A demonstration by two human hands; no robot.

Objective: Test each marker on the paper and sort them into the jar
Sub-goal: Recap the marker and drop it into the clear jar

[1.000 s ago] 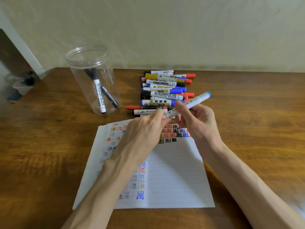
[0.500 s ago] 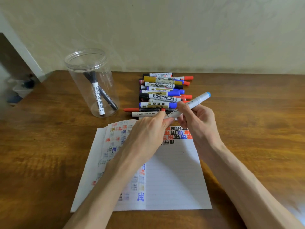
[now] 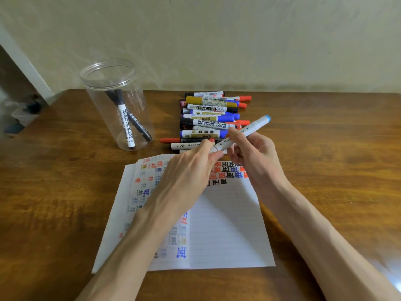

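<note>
A white marker with a light blue end cap (image 3: 251, 129) is held slanted above the top of the paper (image 3: 223, 224). My right hand (image 3: 253, 153) grips its barrel near the middle. My left hand (image 3: 191, 170) pinches its lower end, which my fingers hide. The lined paper carries rows of red, blue and black test marks. A clear plastic jar (image 3: 115, 101) stands upright at the left with two black-capped markers (image 3: 127, 124) leaning inside. A pile of several markers (image 3: 210, 118) lies just beyond my hands.
The wooden table (image 3: 325, 159) runs up to a pale wall at the back. Past the table's left edge there is a white door frame and some things on the floor (image 3: 23, 116).
The view has shifted slightly. Both hands stay on the white marker in nearly the same pose, the left still pinching its lower end.
</note>
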